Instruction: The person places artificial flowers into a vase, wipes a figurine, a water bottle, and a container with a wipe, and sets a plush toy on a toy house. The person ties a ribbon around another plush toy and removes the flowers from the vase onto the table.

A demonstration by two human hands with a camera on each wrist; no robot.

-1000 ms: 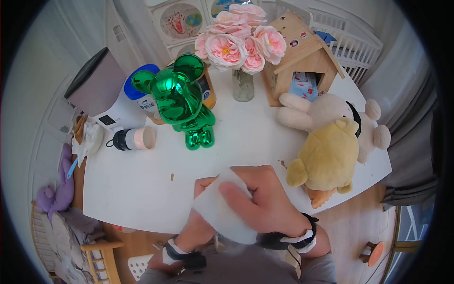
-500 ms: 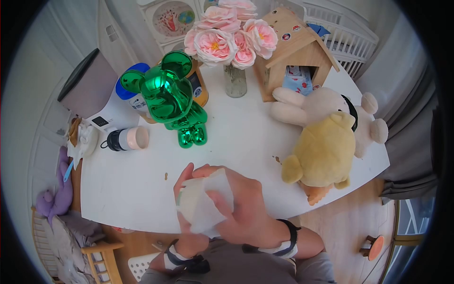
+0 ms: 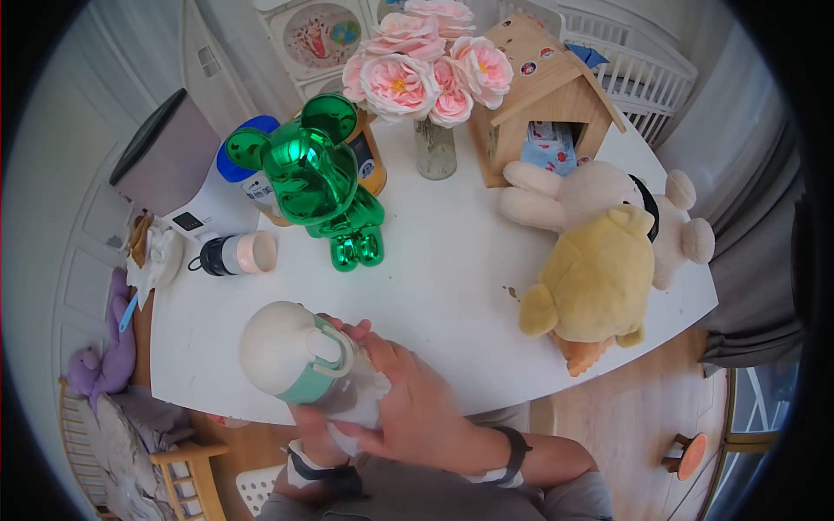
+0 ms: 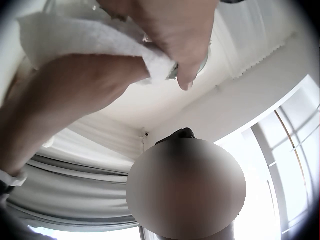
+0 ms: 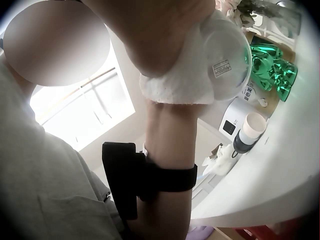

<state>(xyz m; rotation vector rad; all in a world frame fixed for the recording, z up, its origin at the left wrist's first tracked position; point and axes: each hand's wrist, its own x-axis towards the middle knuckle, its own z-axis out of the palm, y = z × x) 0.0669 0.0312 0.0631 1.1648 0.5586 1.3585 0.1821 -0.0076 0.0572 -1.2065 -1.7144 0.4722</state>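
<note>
A drink bottle with a cream domed lid (image 3: pixel 278 347), a mint-green collar (image 3: pixel 310 382) and a carry loop is tilted in front of me, lid toward the upper left. Its clear base (image 5: pixel 227 60) bears a small label in the right wrist view. My left hand (image 3: pixel 314 430) grips the bottle from below and behind, mostly hidden. Over the bottle's body, my right hand (image 3: pixel 415 401) holds a white tissue (image 3: pixel 363 406), wrapped against the side. The tissue (image 5: pixel 175 89) hangs between palm and bottle in the right wrist view.
On the white table (image 3: pixel 434 295) stand a shiny green bear figure (image 3: pixel 317 178), a pink-and-black cup (image 3: pixel 234 253) and a vase (image 3: pixel 434 152) of pink flowers. A wooden house (image 3: pixel 547 104) is behind a yellow plush toy (image 3: pixel 595 273) and a white plush (image 3: pixel 599 200).
The bottle has turned in my hands and shifted left, so its lid and loop now show. Earlier the tissue and hands covered most of it. My right hand has moved down and left.
</note>
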